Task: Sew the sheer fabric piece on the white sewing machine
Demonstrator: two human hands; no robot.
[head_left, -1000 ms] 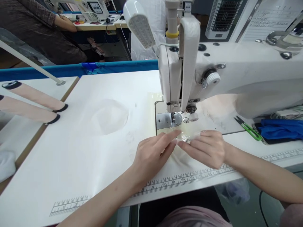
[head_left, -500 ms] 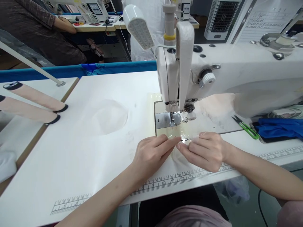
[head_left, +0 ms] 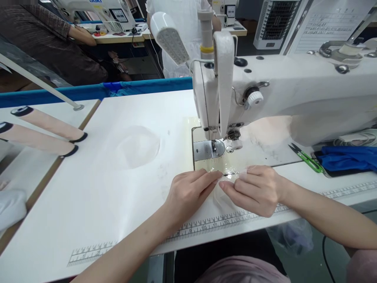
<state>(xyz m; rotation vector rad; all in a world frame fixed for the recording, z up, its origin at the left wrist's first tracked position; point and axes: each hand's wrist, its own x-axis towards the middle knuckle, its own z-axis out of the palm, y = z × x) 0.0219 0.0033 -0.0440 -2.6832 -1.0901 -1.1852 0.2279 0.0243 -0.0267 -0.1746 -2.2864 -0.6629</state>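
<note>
My left hand (head_left: 190, 190) and my right hand (head_left: 257, 190) meet just in front of the sewing machine's metal needle plate (head_left: 203, 150). Between their fingertips stretches a thin see-through piece of sheer fabric (head_left: 229, 179), with a dark line near its upper edge. Both hands pinch it, fingers closed; part of it hangs below the right hand's thumb. The presser foot (head_left: 214, 146) of the white sewing machine (head_left: 282, 84) stands just beyond the fingers. A second sheer round piece (head_left: 138, 146) lies flat on the white table, left of the machine.
Green-handled thread snips (head_left: 308, 159) and a blue cloth (head_left: 350, 158) lie at the right. A printed ruler (head_left: 206, 225) runs along the table's front edge. Two padded pink rollers (head_left: 50, 124) jut in at the left. Co-workers (head_left: 44, 43) are beyond the blue rail (head_left: 153, 83).
The fingertips have drawn slightly apart, so more of the dark line on the sheer fabric shows. The view has shifted a little. A co-worker in white behind the machine has moved.
</note>
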